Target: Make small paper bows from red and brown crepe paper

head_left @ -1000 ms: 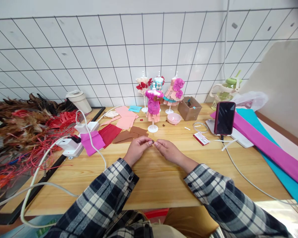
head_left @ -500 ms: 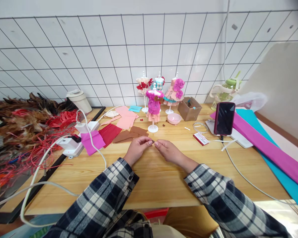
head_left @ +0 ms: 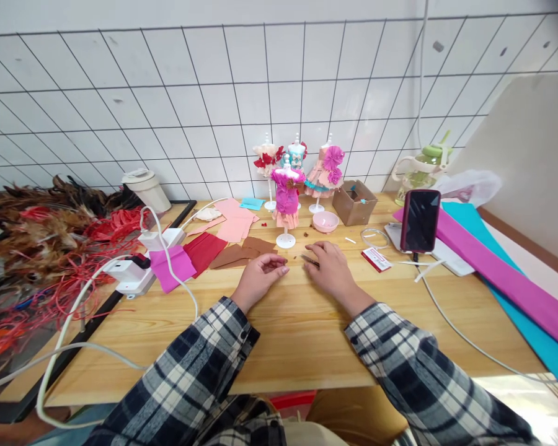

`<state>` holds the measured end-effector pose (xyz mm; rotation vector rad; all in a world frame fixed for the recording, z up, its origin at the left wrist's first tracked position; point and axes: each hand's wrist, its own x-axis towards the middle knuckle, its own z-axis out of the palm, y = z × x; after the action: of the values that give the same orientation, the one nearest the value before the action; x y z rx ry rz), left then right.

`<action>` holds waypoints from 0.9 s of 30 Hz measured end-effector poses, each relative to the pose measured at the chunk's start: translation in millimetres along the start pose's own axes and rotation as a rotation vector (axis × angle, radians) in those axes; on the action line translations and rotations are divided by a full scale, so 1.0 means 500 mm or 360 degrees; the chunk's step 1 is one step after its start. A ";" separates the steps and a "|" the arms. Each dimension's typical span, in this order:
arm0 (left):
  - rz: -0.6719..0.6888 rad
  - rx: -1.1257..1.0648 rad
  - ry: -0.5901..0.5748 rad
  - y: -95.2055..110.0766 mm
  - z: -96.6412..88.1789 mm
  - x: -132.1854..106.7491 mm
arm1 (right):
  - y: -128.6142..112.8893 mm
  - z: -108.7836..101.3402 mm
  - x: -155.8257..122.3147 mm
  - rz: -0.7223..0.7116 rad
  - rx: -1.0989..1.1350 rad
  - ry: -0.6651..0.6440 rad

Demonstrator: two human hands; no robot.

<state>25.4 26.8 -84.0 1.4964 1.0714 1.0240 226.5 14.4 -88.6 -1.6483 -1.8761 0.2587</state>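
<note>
My left hand [head_left: 259, 280] rests on the table with curled fingers, the thumb apart from them and nothing visible in the gap. To its right, my right hand [head_left: 332, 275] is palm down, its fingers closed over a thin dark pointed tool that looks like tweezers [head_left: 311, 260]; most of the tool is hidden under the hand. A tiny brown scrap [head_left: 295, 257] lies between the hands. Just beyond them stands a small dress form [head_left: 286, 198] in a magenta and pink dress with a brown bow. Brown fabric pieces [head_left: 235, 255] lie beside my left hand.
Behind stand three more dressed forms [head_left: 324, 170], a pink bowl [head_left: 325, 222] and a cardboard box [head_left: 354, 203]. A phone [head_left: 420, 222] stands at right near folded magenta cloth [head_left: 506, 279]. Left are red cloth [head_left: 205, 253], a power strip [head_left: 137, 279] with cables, and feathers [head_left: 51, 229].
My hands were together, pinching a small brown piece. They have separated: the right moved right and forward onto the pointed tool, while the left stayed nearly in place with its fingers loosened.
</note>
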 end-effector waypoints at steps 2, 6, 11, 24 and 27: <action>0.0016 -0.0010 -0.0006 -0.002 0.002 0.000 | -0.014 0.003 -0.002 -0.0062 0.0245 0.0001; 0.0089 0.0079 -0.0059 0.003 0.006 -0.005 | -0.041 0.013 -0.011 -0.0010 0.0628 -0.0156; 0.0114 0.0245 -0.0104 0.018 0.007 -0.012 | -0.047 0.016 -0.012 0.0173 0.0825 -0.0178; 0.0158 0.0343 0.0085 0.010 0.004 -0.009 | -0.057 0.027 -0.014 0.0298 0.0918 -0.0181; 0.0059 0.0131 0.0124 0.005 0.003 -0.006 | -0.065 0.025 -0.015 0.0365 0.1000 -0.0138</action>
<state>26.5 23.5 -82.1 1.5582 1.1568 1.0831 192.8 3.9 -84.0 -1.4111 -1.4462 0.9245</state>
